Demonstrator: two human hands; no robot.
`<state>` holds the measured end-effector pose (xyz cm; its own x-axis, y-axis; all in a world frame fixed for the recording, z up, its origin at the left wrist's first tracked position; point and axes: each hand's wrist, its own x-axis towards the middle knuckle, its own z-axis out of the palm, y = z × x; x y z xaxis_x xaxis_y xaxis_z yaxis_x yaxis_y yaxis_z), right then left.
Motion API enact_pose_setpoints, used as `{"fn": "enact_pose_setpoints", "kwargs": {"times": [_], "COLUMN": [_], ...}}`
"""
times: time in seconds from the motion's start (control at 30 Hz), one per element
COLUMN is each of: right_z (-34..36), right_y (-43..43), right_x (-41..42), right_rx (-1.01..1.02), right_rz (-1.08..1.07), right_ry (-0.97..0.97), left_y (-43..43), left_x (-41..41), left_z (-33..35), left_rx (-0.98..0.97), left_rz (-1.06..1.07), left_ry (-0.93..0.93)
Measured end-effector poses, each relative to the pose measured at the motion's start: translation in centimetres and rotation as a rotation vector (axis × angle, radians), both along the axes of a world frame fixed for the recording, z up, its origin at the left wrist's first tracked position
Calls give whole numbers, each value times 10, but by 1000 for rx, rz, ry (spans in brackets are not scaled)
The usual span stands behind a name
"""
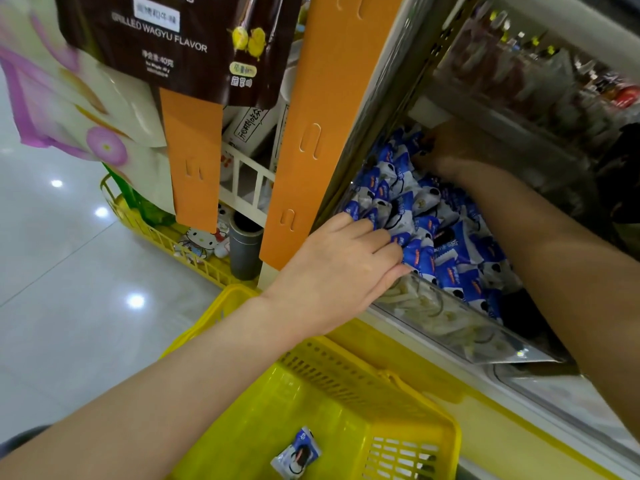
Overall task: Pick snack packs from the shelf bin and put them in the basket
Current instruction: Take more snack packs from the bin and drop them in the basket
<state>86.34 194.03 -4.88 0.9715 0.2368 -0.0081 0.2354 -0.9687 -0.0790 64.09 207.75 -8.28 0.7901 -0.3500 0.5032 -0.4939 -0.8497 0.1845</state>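
Observation:
A clear shelf bin (460, 327) holds several small blue-and-white snack packs (450, 237). My left hand (343, 261) reaches over the bin's near corner, its fingers curled down into the packs at the front left. My right hand (450, 150) is deep at the back of the bin in shadow, fingers bent onto packs there; what they hold is hidden. Below the shelf stands a yellow basket (346, 393) with one snack pack (298, 452) lying on its bottom.
An orange display strip (311, 133) hangs just left of the bin. Hanging snack bags (156, 39) fill the upper left. A second yellow basket (166, 240) with toys and a grey cylinder (246, 247) sits on the glossy floor (52, 271).

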Motion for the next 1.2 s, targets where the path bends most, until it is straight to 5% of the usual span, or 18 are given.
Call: {"fn": "enact_pose_setpoints", "kwargs": {"times": [0.17, 0.3, 0.6, 0.93, 1.2], "right_z": [-11, -8, -9, 2, 37], "right_y": [-1, -17, -16, -21, -10], "right_x": [-2, -3, 7, -46, -167], "right_rx": [127, 358, 226, 488, 719], "right_rz": [34, -36, -143, -132, 253], "right_ry": [105, -156, -37, -390, -592], "left_y": [0, 0, 0, -1, -2], "left_x": [1, 1, 0, -5, -49], "left_z": [0, -1, 1, 8, 7], "left_rx": [1, -3, -3, 9, -453], "left_rz": [-10, -12, -18, -13, -24], "left_ry": [-5, 2, 36, 159, 162]}}
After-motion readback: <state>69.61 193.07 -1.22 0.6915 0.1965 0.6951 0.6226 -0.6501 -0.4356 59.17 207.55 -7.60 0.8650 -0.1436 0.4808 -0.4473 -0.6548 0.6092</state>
